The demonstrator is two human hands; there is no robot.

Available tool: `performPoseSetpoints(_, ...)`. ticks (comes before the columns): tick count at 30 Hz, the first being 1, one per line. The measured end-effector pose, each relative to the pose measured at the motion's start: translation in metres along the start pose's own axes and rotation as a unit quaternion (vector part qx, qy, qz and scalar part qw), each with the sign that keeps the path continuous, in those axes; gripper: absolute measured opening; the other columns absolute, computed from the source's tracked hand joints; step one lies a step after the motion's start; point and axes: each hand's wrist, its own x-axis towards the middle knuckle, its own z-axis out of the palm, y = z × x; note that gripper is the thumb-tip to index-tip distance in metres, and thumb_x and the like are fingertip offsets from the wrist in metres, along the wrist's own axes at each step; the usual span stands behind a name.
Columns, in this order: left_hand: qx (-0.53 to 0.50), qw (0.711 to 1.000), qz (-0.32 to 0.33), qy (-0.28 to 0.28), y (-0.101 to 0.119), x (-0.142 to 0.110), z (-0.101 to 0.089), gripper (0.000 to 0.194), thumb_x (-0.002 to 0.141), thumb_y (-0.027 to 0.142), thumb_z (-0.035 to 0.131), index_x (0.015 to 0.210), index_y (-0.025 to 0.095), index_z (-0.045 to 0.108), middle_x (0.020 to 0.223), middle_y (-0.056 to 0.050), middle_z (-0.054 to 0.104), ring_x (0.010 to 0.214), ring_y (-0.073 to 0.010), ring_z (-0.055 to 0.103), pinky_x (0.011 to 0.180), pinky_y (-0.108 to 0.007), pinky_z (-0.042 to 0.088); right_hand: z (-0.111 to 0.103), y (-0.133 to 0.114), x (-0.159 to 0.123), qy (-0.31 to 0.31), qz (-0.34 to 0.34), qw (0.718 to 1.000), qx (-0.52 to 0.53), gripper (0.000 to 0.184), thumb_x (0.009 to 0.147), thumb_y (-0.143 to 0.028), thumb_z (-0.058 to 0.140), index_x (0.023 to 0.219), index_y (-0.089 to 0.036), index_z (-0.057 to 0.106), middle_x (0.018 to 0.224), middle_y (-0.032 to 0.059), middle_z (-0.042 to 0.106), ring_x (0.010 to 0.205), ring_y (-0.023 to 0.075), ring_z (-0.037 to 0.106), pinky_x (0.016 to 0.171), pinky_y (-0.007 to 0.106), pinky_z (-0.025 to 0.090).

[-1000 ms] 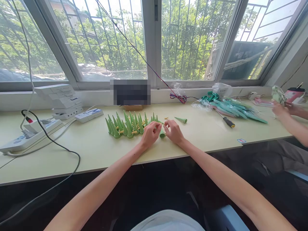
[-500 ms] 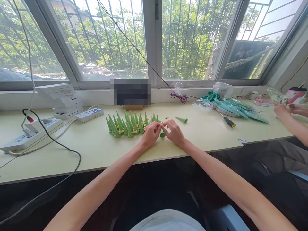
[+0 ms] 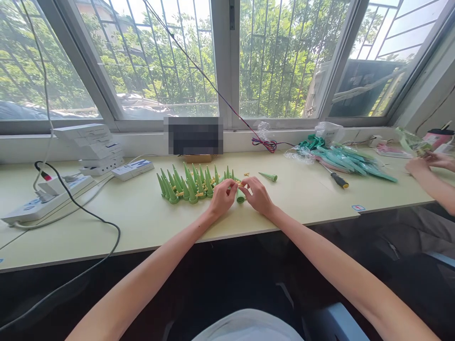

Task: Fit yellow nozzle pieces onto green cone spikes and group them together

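My left hand and my right hand meet at the fingertips over the table. Both are closed in a pinch on a small yellow piece, whose exact kind is too small to make out. Just beneath them a green cone lies with its round open base towards me, partly hidden by my fingers. Left of my hands, several green cones stand upright in a tight group, with yellow bits among them. Another green cone lies on its side beyond my right hand, near a loose yellow piece.
A screwdriver and green plastic bags lie to the right. Farther right, a co-worker's hands handle a clear bag. White boxes, a power strip and a black cable occupy the left side.
Both my hands keep almost the same place, and more of the yellow piece shows between their fingertips. The co-worker's hands have shifted slightly.
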Motion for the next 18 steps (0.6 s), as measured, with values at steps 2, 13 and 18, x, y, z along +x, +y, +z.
performPoseSetpoints(2, -0.003, 1.0, -0.003, 0.001, 0.0, 0.0002, 0.0, 0.024, 0.095, 0.034, 0.048, 0.078, 0.017, 0.056, 0.073, -0.001, 0.056, 0.058, -0.0092, 0.048, 0.051, -0.02, 0.039, 0.0004, 0.0003, -0.0002, 0.001, 0.005, 1.0, 0.007, 0.012, 0.097, -0.031, 0.047, 0.094, -0.022, 0.056, 0.091, 0.0064, 0.063, 0.086, 0.0208, 0.056, 0.077, 0.034, 0.047)
performPoseSetpoints(13, 0.02, 1.0, 0.008, -0.009, -0.0015, 0.0002, 0.0006, 0.026, 0.095, 0.031, 0.046, 0.077, 0.017, 0.057, 0.073, -0.001, 0.059, 0.059, -0.0102, 0.048, 0.053, -0.022, 0.039, 0.0005, 0.0001, -0.0009, -0.003, 0.014, 1.0, 0.008, 0.014, 0.099, -0.03, 0.044, 0.097, -0.023, 0.055, 0.092, 0.0064, 0.061, 0.087, 0.02, 0.056, 0.077, 0.032, 0.047)
performPoseSetpoints(18, 0.023, 1.0, 0.006, -0.009, -0.0007, 0.0005, 0.0001, 0.027, 0.095, 0.031, 0.045, 0.075, 0.017, 0.055, 0.071, -0.001, 0.058, 0.058, -0.0105, 0.048, 0.053, -0.022, 0.038, 0.0014, 0.0014, -0.0008, -0.002, 0.022, 1.0, 0.002, 0.016, 0.099, -0.029, 0.041, 0.097, -0.023, 0.055, 0.094, 0.0078, 0.061, 0.091, 0.0211, 0.055, 0.078, 0.033, 0.047)
